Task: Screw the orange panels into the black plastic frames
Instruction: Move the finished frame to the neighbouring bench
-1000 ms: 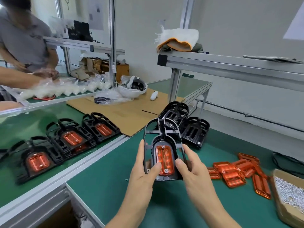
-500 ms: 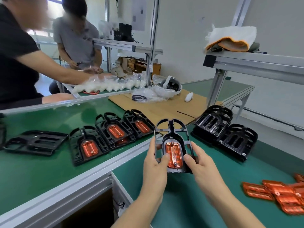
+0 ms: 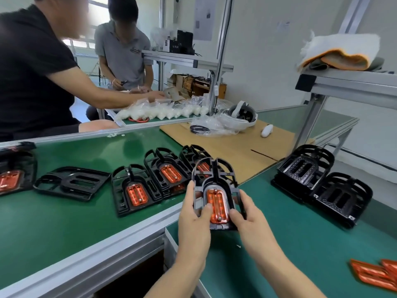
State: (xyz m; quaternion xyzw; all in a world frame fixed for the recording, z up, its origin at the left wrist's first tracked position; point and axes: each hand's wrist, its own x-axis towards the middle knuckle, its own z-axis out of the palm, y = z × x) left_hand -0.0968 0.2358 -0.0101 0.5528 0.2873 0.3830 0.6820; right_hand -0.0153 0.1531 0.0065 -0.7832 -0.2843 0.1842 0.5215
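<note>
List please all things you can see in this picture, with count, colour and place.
held frame: one, black, orange panel fitted, in both hands
finished frames: several in a row, black with orange panels, left table
empty frame: one, black, left table
empty frames stack: black, right table, count unclear
loose panels: several, orange, lower right
cardboard sheet: one, brown, far table
headset: one, white, on cardboard
folded cloth: white and orange, upper right shelf
two other people: far left
left hand: grips frame's left edge
right hand: grips frame's right edge
</note>
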